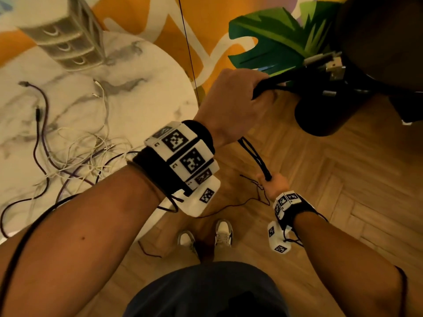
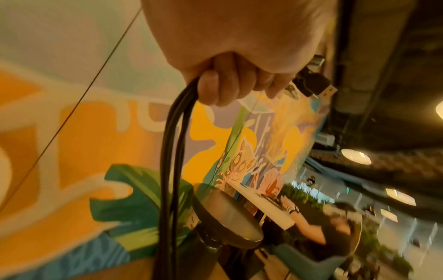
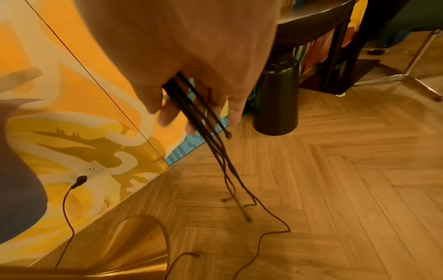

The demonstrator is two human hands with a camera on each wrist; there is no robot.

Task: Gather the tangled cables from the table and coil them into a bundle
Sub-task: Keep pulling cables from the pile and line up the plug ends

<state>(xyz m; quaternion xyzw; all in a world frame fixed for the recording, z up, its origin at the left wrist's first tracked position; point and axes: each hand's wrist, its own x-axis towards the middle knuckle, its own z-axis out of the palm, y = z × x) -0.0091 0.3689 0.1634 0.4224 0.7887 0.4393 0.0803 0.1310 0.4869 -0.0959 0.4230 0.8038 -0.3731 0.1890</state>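
Note:
My left hand (image 1: 242, 99) is raised off the table's right edge and grips a bundle of black cables (image 1: 254, 154). Their plugs (image 1: 332, 67) stick out past its fingers (image 2: 215, 89), and the cables (image 2: 172, 151) hang down from the fist. Lower down, my right hand (image 1: 273, 185) holds the same bundle, which runs between its fingers (image 3: 167, 115). The thin loose ends (image 3: 235, 189) dangle just above the floor. A tangle of white and purple cables (image 1: 68, 156) lies on the white marble table (image 1: 148, 88) at the left.
A grey drawer unit (image 1: 66, 42) stands at the back of the table. A dark round table on a black pedestal (image 1: 320, 115) is close at the right. A thin cord (image 3: 263, 236) trails over the wooden floor near my shoes (image 1: 206, 239). A painted wall (image 1: 160, 24) runs behind.

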